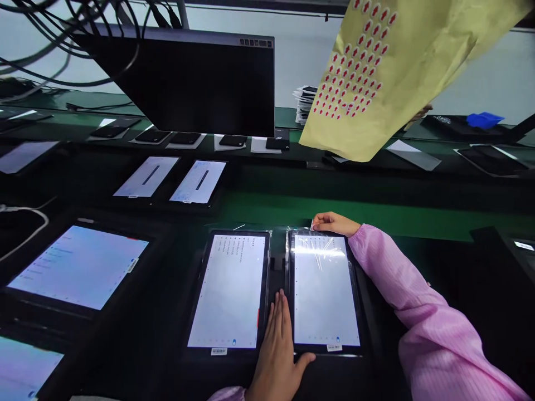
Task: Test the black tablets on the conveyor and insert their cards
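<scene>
Two lit tablets lie side by side in front of me, a left tablet (228, 295) and a right tablet (326, 301), each with a small barcode label at its lower edge. Clear protective film (320, 253) with bright, creased reflections covers the upper part of the right one. At that tablet's top edge, my right hand (336, 224) pinches a small corner of the film. My left hand (279, 348) lies flat between the tablets, fingers stretched forward, its thumb at the right tablet's lower left corner.
Two more lit tablets (198, 181) lie farther back, and a large one (79, 267) at left. A dark monitor (192, 83) hangs above. Yellow sheet (418, 61) with red arrow stickers hangs at upper right. Phones (186, 138) line the shelf; black cables (83, 39) dangle upper left.
</scene>
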Demonstrator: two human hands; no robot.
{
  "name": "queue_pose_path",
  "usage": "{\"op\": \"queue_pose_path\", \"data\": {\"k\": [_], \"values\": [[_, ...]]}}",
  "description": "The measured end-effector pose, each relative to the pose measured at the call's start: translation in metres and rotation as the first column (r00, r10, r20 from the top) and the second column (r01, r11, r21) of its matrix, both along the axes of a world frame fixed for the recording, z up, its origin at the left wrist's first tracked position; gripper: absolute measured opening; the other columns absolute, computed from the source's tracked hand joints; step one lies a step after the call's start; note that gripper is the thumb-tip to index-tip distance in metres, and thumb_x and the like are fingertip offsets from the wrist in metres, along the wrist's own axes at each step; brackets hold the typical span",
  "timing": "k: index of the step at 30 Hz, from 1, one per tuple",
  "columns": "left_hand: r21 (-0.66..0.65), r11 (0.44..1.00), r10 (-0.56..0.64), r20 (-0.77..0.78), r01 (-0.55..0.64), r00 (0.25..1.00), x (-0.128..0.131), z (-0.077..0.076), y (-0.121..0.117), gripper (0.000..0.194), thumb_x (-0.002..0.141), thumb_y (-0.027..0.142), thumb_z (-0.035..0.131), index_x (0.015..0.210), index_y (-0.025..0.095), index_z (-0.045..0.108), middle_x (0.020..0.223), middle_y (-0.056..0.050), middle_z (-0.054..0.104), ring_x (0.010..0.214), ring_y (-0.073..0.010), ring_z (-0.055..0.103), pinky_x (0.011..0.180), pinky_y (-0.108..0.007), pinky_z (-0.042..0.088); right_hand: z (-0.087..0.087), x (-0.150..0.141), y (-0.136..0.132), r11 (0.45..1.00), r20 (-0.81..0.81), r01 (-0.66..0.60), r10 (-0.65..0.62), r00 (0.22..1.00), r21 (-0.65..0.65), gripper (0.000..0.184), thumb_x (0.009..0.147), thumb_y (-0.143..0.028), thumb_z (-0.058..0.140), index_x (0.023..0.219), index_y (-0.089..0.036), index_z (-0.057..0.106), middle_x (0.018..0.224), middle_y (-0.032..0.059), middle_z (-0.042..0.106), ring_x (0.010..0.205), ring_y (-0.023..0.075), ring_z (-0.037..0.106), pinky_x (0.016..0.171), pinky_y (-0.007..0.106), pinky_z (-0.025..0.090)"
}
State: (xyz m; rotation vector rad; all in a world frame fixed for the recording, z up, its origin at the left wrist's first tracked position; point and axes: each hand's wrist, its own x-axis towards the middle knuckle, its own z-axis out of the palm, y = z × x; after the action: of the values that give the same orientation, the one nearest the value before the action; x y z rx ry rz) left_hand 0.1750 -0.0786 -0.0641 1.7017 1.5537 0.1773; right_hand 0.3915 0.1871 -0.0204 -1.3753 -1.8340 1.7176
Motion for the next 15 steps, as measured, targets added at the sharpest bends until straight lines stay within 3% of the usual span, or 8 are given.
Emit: {"op": "queue_pose_path", "data": {"k": [5, 8, 10, 12, 15], "values": [[0.042, 0.998, -0.036, -0.011, 0.036, 0.999, 0.003, 0.0, 0.001, 0.116, 0.084, 0.021, 0.058, 0.137, 0.03, -0.044, 0.161, -0.006, -0.021, 0.147, -0.0296, -0.007, 0.123, -0.055, 0.014, 0.007, -0.002, 0.005, 0.978, 0.099, 0.178, -0.189, 0.977, 0.105, 0.028, 0.095, -0.04, 0.054, 0.096, -0.013, 0.062, 0.086, 0.0009, 0.063, 0.072, 0.0098, 0.061, 0.069, 0.027, 0.053], [0.091, 0.996, -0.031, 0.065, 0.025, 0.997, -0.003, 0.005, -0.001, 0.125, 0.078, 0.027, 0.068, 0.137, 0.039, -0.042, 0.161, 0.002, -0.02, 0.147, -0.0301, -0.003, 0.122, -0.056, 0.018, 0.02, 0.023, -0.007, 0.884, 0.138, 0.379, -0.426, 0.894, 0.274, 0.03, 0.097, -0.042, 0.05, 0.101, -0.014, 0.06, 0.091, 0.0023, 0.063, 0.078, 0.0118, 0.061, 0.072, 0.03, 0.054], [0.13, 0.99, 0.027, 0.138, -0.045, 0.99, -0.02, 0.011, -0.002, 0.122, 0.076, 0.039, 0.07, 0.139, 0.049, -0.034, 0.162, 0.01, -0.014, 0.148, -0.0287, 0.003, 0.121, -0.052, 0.025, 0.027, 0.052, -0.037, 0.774, 0.163, 0.489, -0.586, 0.794, 0.402, 0.029, 0.094, -0.043, 0.049, 0.089, -0.017, 0.057, 0.084, 0.003, 0.061, 0.076, 0.0133, 0.06, 0.073, 0.032, 0.052], [0.217, 0.957, 0.158, 0.17, -0.194, 0.973, -0.048, 0.021, 0.003, 0.105, 0.081, 0.051, 0.061, 0.144, 0.054, -0.023, 0.163, 0.014, -0.004, 0.148, -0.0284, 0.009, 0.119, -0.051, 0.031, 0.025, 0.084, -0.086, 0.662, 0.204, 0.546, -0.712, 0.672, 0.513, 0.028, 0.086, -0.047, 0.047, 0.076, -0.022, 0.053, 0.078, 0.0063, 0.061, 0.075, 0.0174, 0.058, 0.074, 0.035, 0.05], [0.381, 0.83, 0.379, 0.151, -0.408, 0.913, -0.104, 0.036, 0.027, 0.083, 0.086, 0.059, 0.048, 0.154, 0.042, 0.003, 0.164, 0.003, 0.014, 0.148, -0.0349, 0.012, 0.117, -0.061, 0.029, 0.002, 0.118, -0.172, 0.561, 0.312, 0.567, -0.82, 0.48, 0.603, 0.033, 0.07, -0.055, 0.043, 0.065, -0.024, 0.051, 0.067, 0.0088, 0.061, 0.064, 0.0221, 0.057, 0.065, 0.039, 0.048]]}}
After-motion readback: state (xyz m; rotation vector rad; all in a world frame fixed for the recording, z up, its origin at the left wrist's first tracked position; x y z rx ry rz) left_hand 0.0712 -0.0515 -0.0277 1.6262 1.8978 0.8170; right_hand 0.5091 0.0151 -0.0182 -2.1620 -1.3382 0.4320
